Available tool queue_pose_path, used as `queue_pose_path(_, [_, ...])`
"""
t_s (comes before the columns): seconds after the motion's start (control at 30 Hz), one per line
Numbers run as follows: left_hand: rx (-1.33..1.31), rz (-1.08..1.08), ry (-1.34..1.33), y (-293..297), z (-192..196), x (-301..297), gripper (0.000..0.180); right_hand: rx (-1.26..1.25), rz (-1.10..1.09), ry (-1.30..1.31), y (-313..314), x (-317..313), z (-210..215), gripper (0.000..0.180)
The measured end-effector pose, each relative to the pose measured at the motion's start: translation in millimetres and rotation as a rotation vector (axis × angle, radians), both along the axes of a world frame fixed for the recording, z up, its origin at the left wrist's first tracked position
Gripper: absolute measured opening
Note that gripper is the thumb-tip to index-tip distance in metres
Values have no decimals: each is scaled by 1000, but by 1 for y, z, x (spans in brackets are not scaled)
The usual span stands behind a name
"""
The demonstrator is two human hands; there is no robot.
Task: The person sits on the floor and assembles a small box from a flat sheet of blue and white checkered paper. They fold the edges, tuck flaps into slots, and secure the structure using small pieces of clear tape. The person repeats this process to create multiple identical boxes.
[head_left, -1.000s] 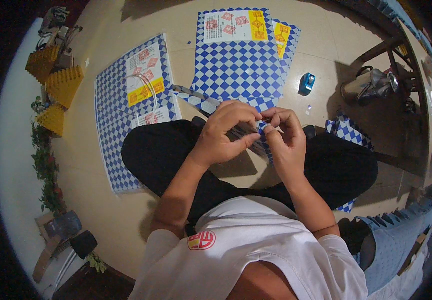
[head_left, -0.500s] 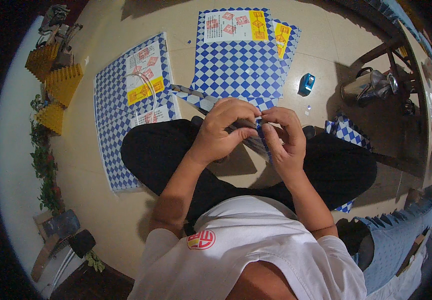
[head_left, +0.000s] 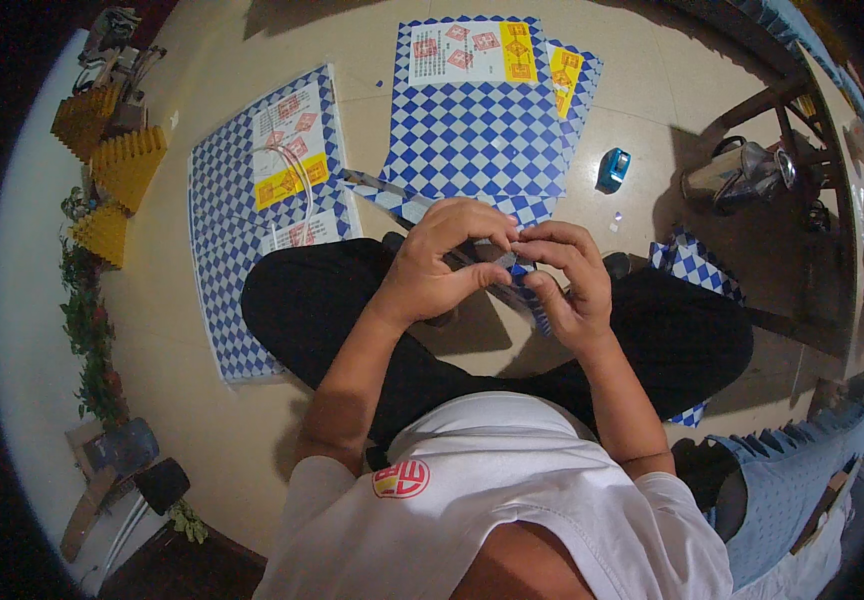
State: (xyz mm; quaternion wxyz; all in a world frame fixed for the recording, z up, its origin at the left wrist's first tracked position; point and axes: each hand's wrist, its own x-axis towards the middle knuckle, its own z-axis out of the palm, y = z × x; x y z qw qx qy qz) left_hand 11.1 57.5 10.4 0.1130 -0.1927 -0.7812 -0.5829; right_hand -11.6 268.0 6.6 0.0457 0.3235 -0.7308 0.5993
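My left hand (head_left: 440, 262) grips the edge of a folded blue-and-white checkered sheet (head_left: 407, 207) between thumb and fingers, raised above my lap. Across from it, my right hand (head_left: 570, 275) pinches the same sheet at a corner, its fingertips almost touching the left ones. Part of the fold is hidden behind my fingers. One end of the sheet sticks out to the far left, and another part shows below my right hand. Beyond my hands, flat checkered sheets (head_left: 472, 140) with white and yellow printed panels lie on the floor.
To the left lies a plastic-wrapped checkered stack (head_left: 227, 190) with a pale cord loop (head_left: 304, 180). A small blue box-shaped thing (head_left: 612, 170) sits right of the sheets. Farther right are a metal kettle (head_left: 737, 175) and a wooden table (head_left: 827, 200). Golden pleated pieces (head_left: 127, 165) stand at far left.
Both hands' fingers have shifted slightly at the sheet's corner. My right fingers now reach closer over the fold, and my left thumb has moved. The things on the floor look unmoved.
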Motion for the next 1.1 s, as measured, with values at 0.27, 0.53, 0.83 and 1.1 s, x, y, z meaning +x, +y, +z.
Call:
queue_pose_path(0.27, [-93, -45, 7, -7, 4, 2, 35, -43, 9, 18, 0, -1, -13, 30])
queue_pose_path(0.53, [-215, 71, 168, -2, -1, -1, 32, 21, -100, 101, -11, -1, -8, 31])
queue_pose_path(0.83, [218, 47, -14, -12, -22, -32, 35, -79, -85, -198, -38, -20, 15, 23])
queue_pose_path(1.1, [375, 144, -36, -37, -69, -58, 30, -115, -72, -468, -71, -35, -31, 31])
